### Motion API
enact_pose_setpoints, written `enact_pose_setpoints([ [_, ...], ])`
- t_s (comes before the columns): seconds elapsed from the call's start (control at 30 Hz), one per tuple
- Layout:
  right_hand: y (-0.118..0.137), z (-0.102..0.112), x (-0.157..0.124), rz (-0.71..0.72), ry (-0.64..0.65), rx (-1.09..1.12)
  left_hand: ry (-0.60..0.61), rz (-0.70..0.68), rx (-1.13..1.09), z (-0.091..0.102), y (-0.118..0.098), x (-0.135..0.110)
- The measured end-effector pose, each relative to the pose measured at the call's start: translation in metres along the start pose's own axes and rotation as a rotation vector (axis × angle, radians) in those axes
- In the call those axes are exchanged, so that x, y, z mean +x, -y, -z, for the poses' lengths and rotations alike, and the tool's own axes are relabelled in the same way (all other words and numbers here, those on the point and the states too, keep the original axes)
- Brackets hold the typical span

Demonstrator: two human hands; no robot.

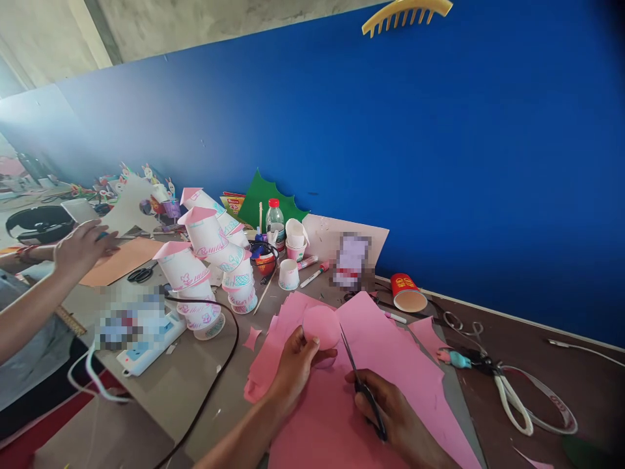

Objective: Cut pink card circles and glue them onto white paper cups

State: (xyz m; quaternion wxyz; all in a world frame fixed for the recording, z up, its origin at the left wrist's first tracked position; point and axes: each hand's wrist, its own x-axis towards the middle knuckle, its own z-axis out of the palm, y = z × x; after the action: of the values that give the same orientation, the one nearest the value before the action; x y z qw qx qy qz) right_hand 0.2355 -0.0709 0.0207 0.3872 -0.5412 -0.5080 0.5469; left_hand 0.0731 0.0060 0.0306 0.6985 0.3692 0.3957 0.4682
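Note:
Between the thumb and fingers of my left hand (299, 358) is a round piece of pink paper (322, 324), held up over the sheets. My right hand (383, 407) grips a pair of scissors (364, 384) by its dark handles. The scissor blades point up and away, close to the right edge of the round piece; whether they touch it I cannot tell. Beneath both hands lies a stack of pink paper sheets (400, 365). A small pink scrap (252, 338) rests left of the stack.
Decorated paper cup towers (198, 286) with pink tops stand to the left. A power strip (153, 342) and black cable (234, 352) lie nearer. A bottle (275, 221) stands at the back, a red cup (409, 293) lies right. A co-worker's hand (85, 247) is at far left.

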Motion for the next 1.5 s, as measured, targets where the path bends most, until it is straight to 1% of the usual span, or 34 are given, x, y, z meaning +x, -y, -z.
enact_pose_setpoints([
  [0.17,0.003,0.000,0.000,-0.039,0.034,0.000,0.007,0.021,-0.022,-0.002,-0.002,-0.001],
  [0.27,0.005,0.001,-0.001,-0.026,0.056,-0.042,0.013,0.025,-0.015,-0.003,-0.002,-0.001],
  [0.47,0.004,0.002,-0.001,0.003,0.067,-0.083,0.067,-0.037,-0.009,-0.001,0.002,0.001],
  [0.53,0.005,0.002,0.000,0.011,0.069,-0.095,0.072,-0.029,-0.003,-0.001,0.002,0.001],
  [0.63,0.007,0.002,0.000,0.011,0.071,-0.119,0.067,-0.005,0.033,-0.002,0.000,-0.001],
  [0.83,0.007,0.004,-0.002,0.049,0.067,-0.158,0.104,-0.025,0.155,-0.002,0.000,-0.002],
  [1.1,0.004,0.003,0.000,0.024,0.086,-0.145,0.067,-0.047,0.289,0.001,0.005,0.000],
  [1.3,0.006,0.004,-0.001,0.037,0.078,-0.158,0.064,-0.064,0.293,0.000,0.004,0.000],
  [1.5,0.011,0.003,-0.002,0.001,0.088,-0.146,0.066,-0.090,0.314,0.004,0.010,0.002],
])
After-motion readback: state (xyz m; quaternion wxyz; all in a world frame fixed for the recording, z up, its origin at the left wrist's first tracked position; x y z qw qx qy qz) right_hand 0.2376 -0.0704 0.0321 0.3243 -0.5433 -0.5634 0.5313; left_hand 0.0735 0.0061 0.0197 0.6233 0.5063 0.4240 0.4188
